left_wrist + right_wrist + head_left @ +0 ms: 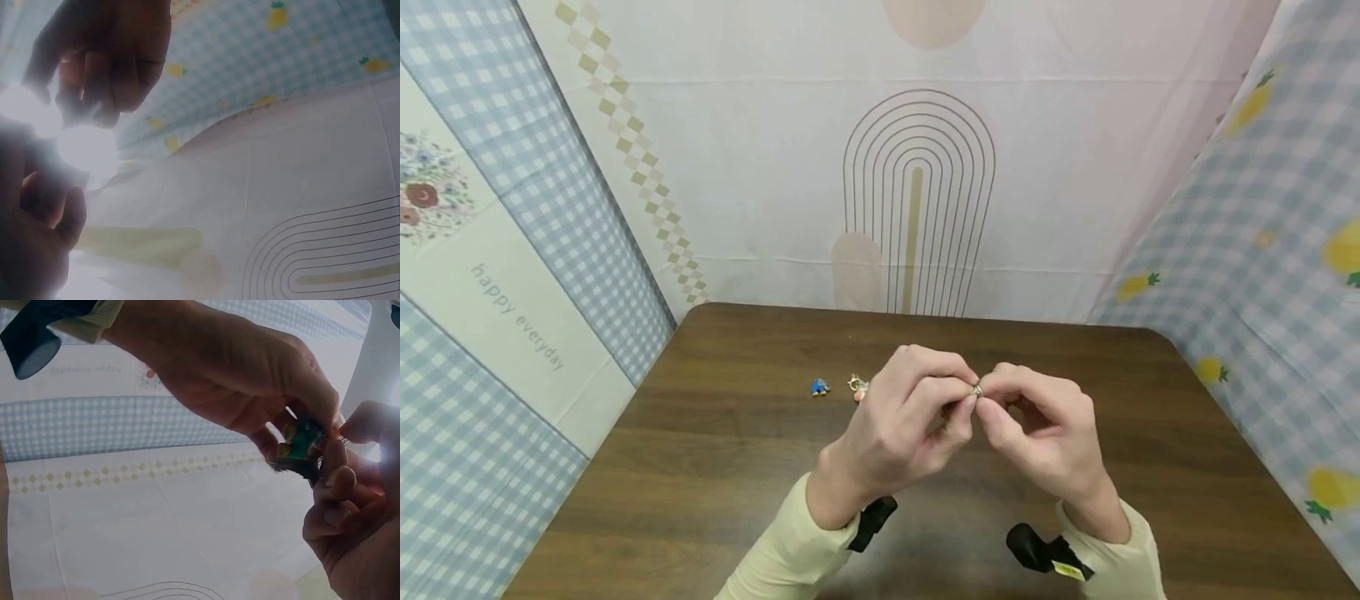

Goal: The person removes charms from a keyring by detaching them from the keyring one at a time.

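Observation:
Over the middle of the table my left hand [898,425] and right hand [1048,429] meet fingertip to fingertip. Thumb and fingers of each pinch a small silvery metal ring [977,390] between them. The right wrist view shows a green charm [304,439] with orange-yellow parts hanging beneath the left hand's fingers, beside a dark strap-like piece [299,467]. Fingers cover part of the charm and the ring. In the left wrist view both hands appear dark against a strong glare that hides what they hold.
On the brown wooden table [715,467] a small blue figurine [819,387] lies left of the hands. Close to it is a gold and pink charm [857,386], partly covered by the left hand. A white patterned cloth [760,183] hangs behind the table's far edge, with checked cloths at both sides.

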The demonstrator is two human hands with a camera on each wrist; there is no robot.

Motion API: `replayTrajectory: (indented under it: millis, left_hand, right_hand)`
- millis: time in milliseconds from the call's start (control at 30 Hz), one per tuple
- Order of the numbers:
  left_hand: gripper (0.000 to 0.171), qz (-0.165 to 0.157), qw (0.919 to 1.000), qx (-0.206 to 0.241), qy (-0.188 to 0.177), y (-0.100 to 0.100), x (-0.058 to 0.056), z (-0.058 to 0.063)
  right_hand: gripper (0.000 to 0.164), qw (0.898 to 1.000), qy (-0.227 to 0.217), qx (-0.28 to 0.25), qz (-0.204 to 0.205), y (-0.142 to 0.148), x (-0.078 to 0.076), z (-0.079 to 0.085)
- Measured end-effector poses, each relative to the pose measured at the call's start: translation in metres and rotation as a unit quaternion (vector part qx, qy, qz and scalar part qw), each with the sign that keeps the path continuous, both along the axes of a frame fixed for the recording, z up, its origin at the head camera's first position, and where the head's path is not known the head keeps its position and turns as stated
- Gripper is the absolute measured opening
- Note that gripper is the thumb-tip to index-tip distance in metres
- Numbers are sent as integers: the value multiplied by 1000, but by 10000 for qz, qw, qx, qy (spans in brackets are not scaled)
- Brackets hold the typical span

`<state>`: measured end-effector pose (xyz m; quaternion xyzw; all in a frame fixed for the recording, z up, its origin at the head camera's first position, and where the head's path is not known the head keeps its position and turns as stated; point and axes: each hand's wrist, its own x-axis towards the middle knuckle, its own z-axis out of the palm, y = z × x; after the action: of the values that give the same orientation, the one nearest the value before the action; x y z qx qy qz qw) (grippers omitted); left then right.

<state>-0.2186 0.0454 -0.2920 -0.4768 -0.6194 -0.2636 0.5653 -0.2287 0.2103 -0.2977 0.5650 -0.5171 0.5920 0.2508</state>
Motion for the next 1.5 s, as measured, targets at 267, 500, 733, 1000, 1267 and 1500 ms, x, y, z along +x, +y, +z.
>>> replayTrajectory:
  millis: [267,500,733,1000,1267,1500]
  left_hand:
    - [4,63,9999,51,-141,-3,1,0]
    - [4,64,9998,56,-201,-5,0,4]
    - [3,204,9997,-57,-103,-6,2,4]
    - [3,226,9996,80,-165,-9,3,6]
    - [5,214,9995,-112,-221,-8,4,1]
    - [5,193,9996,-91,-201,-8,4,1]
  right_hand:
    - [8,9996,232,-57,-178,-1,2,2]
    - [13,9987,496,-108,36,-4,0,6]
    - [15,9991,132,-91,-402,0,-1,-2]
    - [9,9988,444,-146,-146,-3,3,3]
    - [13,9976,132,66,-673,1,3,-4]
    - [12,9972,185,138,-712,3,2,-7]
